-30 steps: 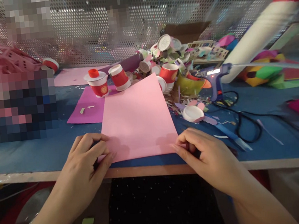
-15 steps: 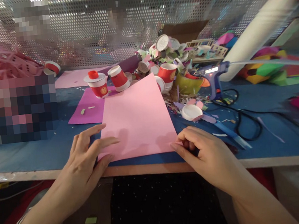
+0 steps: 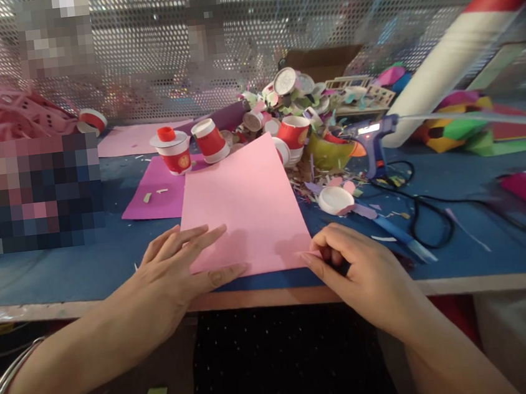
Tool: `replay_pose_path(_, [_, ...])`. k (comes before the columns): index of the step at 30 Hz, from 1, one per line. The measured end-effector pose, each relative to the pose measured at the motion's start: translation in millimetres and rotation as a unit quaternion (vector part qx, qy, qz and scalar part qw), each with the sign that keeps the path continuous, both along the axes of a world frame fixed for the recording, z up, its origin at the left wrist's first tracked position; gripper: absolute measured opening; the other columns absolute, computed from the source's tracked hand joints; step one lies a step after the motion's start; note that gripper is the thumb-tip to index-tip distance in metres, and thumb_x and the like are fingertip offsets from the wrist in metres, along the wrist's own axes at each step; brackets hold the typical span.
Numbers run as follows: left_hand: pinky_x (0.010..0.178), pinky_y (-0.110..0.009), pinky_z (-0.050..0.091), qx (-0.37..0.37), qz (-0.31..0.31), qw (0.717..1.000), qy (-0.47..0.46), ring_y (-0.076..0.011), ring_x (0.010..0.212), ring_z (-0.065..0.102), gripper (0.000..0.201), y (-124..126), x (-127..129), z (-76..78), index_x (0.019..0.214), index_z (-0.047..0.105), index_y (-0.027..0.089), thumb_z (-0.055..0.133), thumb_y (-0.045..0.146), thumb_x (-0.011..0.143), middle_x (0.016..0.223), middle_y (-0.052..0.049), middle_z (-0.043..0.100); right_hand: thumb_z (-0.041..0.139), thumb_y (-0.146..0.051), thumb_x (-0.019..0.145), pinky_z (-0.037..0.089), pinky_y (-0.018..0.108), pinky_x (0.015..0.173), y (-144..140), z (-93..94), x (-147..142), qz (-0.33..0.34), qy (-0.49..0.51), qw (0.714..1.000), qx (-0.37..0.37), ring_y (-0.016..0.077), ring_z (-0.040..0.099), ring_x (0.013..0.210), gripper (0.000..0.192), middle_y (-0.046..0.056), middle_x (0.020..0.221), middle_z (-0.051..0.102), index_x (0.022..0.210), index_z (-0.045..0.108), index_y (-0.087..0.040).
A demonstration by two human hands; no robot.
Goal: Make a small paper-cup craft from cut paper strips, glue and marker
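A pink sheet of paper (image 3: 245, 205) lies in front of me at the table's near edge, its far right corner reaching up against the cups. My left hand (image 3: 180, 262) rests with fingers spread over the sheet's left side, the thumb along the near edge. At the near right corner my right hand (image 3: 349, 257) pinches the paper between thumb and forefinger. Under the pink sheet's left side shows a purple sheet (image 3: 154, 193) with small scraps on it. A red and white paper cup (image 3: 176, 156) with a disc and red piece on top stands there, beside an upturned cup (image 3: 210, 141).
Paper scraps and cups form a heap behind, including a red cup (image 3: 294, 132). To the right stand a blue glue gun (image 3: 374, 141) with its black cable (image 3: 420, 218), a white lid (image 3: 336, 200) and a blue brush-like strip (image 3: 401, 236). A large white tube (image 3: 446, 62) leans behind.
My left hand has slid right across the pink sheet, with its thumb further along the near edge. My right hand keeps its pinch at the corner.
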State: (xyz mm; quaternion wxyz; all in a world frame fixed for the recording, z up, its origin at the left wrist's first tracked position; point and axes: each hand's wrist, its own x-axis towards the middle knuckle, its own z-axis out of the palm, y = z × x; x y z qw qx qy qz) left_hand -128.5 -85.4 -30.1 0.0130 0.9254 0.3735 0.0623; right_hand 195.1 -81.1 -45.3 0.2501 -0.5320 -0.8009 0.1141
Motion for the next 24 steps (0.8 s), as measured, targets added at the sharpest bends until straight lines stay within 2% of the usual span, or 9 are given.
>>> replay_pose_path(3, [0.117, -0.057, 0.030, 0.034, -0.016, 0.999, -0.007, -0.0312, 0.147, 0.038, 0.063, -4, 7, 7.3, 0.149, 0.048, 0.046, 0.043, 0.009, 0.098, 0.164, 0.000, 0.039, 0.061, -0.030, 0.098, 0.039, 0.030, 0.065, -1, 0.6, 0, 0.003, 0.002, 1.000, 0.005, 0.0156, 0.052, 0.069, 0.022, -0.002, 0.075, 0.052, 0.080, 0.052, -0.022])
replay_pose_path(6, [0.118, -0.048, 0.029, 0.107, -0.032, 0.994, 0.008, -0.0272, 0.142, 0.045, 0.051, -13, 21, 13.4, 0.142, 0.060, 0.028, 0.042, 0.009, 0.098, 0.155, -0.003, 0.053, 0.061, -0.030, 0.098, 0.039, 0.030, 0.066, -1, 1.2, 0, 0.008, 0.005, 1.000, 0.010, 0.0157, 0.052, 0.070, 0.021, -0.002, 0.075, 0.053, 0.080, 0.052, -0.022])
replay_pose_path(9, [0.108, -0.038, 0.039, 0.192, -0.055, 0.979, 0.034, -0.0244, 0.128, 0.056, 0.051, -24, 38, 13.6, 0.131, 0.066, 0.010, 0.033, -0.001, 0.093, 0.140, -0.010, 0.066, 0.060, -0.030, 0.098, 0.039, 0.030, 0.066, -1, 0.9, 0, 0.008, 0.004, 1.000, 0.016, 0.0159, 0.053, 0.071, 0.021, -0.002, 0.076, 0.053, 0.080, 0.053, -0.021])
replay_pose_path(12, [0.094, -0.040, 0.050, 0.186, -0.032, 0.981, 0.048, -0.0277, 0.116, 0.063, 0.053, -32, 56, 7.8, 0.130, 0.064, 0.002, 0.030, -0.003, 0.090, 0.130, -0.015, 0.071, 0.061, -0.030, 0.098, 0.040, 0.030, 0.067, -2, 0.1, 0, 0.009, 0.002, 1.000, 0.023, 0.0156, 0.053, 0.071, 0.021, -0.002, 0.076, 0.053, 0.080, 0.053, -0.021])
replay_pose_path(14, [0.090, -0.043, 0.053, 0.143, -0.004, 0.989, 0.040, -0.0305, 0.114, 0.063, 0.048, -35, 66, 2.9, 0.136, 0.060, 0.003, 0.036, 0.004, 0.094, 0.132, -0.016, 0.069, 0.062, -0.029, 0.098, 0.040, 0.030, 0.067, -2, -0.6, 0, 0.009, 0.004, 1.000, 0.027, 0.0155, 0.053, 0.070, 0.020, -0.002, 0.075, 0.053, 0.081, 0.053, -0.022])
replay_pose_path(16, [0.088, -0.046, 0.055, 0.106, 0.038, 0.994, 0.009, -0.0321, 0.113, 0.062, 0.043, -38, 75, -1.4, 0.141, 0.057, 0.010, 0.048, 0.021, 0.100, 0.135, -0.014, 0.066, 0.062, -0.028, 0.097, 0.041, 0.030, 0.066, -2, -1.0, 0, 0.007, 0.008, 0.999, 0.033, 0.0154, 0.053, 0.070, 0.018, -0.002, 0.075, 0.054, 0.082, 0.054, -0.022])
replay_pose_path(19, [0.086, -0.051, 0.056, 0.083, 0.094, 0.991, -0.043, -0.0327, 0.110, 0.060, 0.054, -41, 84, -6.9, 0.145, 0.054, 0.023, 0.065, 0.042, 0.096, 0.135, -0.012, 0.063, 0.063, -0.027, 0.096, 0.041, 0.029, 0.065, -2, -1.0, -1, -0.002, 0.012, 0.999, 0.040, 0.0151, 0.054, 0.068, 0.016, -0.002, 0.074, 0.055, 0.084, 0.055, -0.022])
replay_pose_path(24, [0.091, -0.056, 0.052, 0.084, 0.126, 0.986, -0.061, -0.0349, 0.116, 0.055, 0.060, -47, 90, -14.8, 0.150, 0.050, 0.033, 0.069, 0.041, 0.094, 0.140, -0.012, 0.057, 0.066, -0.023, 0.093, 0.044, 0.025, 0.060, -4, 1.4, -1, -0.015, 0.070, 0.997, 0.042, 0.0124, 0.056, 0.064, 0.013, -0.003, 0.073, 0.058, 0.085, 0.057, -0.022])
